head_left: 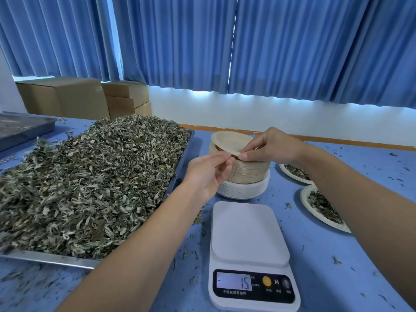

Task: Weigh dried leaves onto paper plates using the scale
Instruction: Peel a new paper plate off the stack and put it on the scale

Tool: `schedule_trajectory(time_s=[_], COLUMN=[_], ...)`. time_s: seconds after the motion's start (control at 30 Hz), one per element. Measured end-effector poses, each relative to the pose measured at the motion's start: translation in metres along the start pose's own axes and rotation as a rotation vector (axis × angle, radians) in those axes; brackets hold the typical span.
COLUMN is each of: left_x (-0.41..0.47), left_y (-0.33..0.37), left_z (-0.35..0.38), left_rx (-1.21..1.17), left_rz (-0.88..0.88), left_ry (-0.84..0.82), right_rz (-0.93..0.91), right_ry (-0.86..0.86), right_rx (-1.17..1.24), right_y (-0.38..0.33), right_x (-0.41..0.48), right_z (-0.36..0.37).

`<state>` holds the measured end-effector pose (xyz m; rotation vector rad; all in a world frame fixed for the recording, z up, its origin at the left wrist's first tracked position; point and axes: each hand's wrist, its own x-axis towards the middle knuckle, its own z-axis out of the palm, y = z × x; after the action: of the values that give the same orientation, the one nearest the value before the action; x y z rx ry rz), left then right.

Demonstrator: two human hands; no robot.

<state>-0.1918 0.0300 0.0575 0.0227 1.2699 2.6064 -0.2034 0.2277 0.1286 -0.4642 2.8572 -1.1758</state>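
Observation:
A tan paper plate (229, 141) is tilted up off the top of a stack of tan plates (249, 172), which sits on a stack of white plates (244, 190). My left hand (208, 174) and my right hand (269, 146) both pinch the near rim of the tilted plate. The white scale (249, 230) stands in front of the stacks with a bare platform; its display (234, 282) reads 15 with a minus sign. A big heap of dried leaves (90, 181) fills a metal tray (177, 174) at the left.
Two white plates with leaves (304, 199) (290, 173) lie at the right, partly behind my right forearm. Another metal tray (24, 129) sits at the far left. Cardboard boxes (85, 97) stand behind the table. Leaf crumbs litter the blue tabletop (337, 255).

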Motion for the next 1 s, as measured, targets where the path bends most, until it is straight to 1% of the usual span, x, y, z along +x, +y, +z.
schedule_trajectory(time_s=[0.27, 0.5, 0.57, 0.63, 0.73, 0.8, 0.93, 1.0], left_x=[0.000, 0.000, 0.000, 0.000, -0.002, -0.003, -0.008, -0.011], left_y=[-0.002, -0.003, -0.004, -0.004, -0.003, -0.002, 0.001, 0.004], left_z=[0.000, 0.002, 0.001, 0.001, 0.001, 0.002, 0.002, 0.000], left_rx=[0.019, 0.024, 0.028, 0.034, 0.053, 0.080, 0.123, 0.184], left_rz=[0.029, 0.013, 0.011, 0.008, 0.002, -0.008, 0.005, 0.053], left_ry=[0.032, 0.053, 0.071, 0.091, 0.125, 0.159, 0.277, 0.284], right_rz=[0.006, 0.007, 0.008, 0.004, -0.053, -0.126, -0.261, -0.294], right_ry=[-0.007, -0.012, 0.000, 0.046, 0.132, 0.167, 0.205, 0.200], right_rx=[-0.018, -0.022, 0.017, 0.081, 0.145, 0.163, 0.069, 0.046], right_y=[-0.004, -0.004, -0.004, -0.007, -0.021, -0.034, -0.048, -0.045], right_x=[-0.002, 0.002, 0.002, -0.002, -0.020, -0.042, -0.107, -0.144], right_z=[0.001, 0.001, -0.001, -0.006, -0.015, -0.013, 0.016, 0.039])
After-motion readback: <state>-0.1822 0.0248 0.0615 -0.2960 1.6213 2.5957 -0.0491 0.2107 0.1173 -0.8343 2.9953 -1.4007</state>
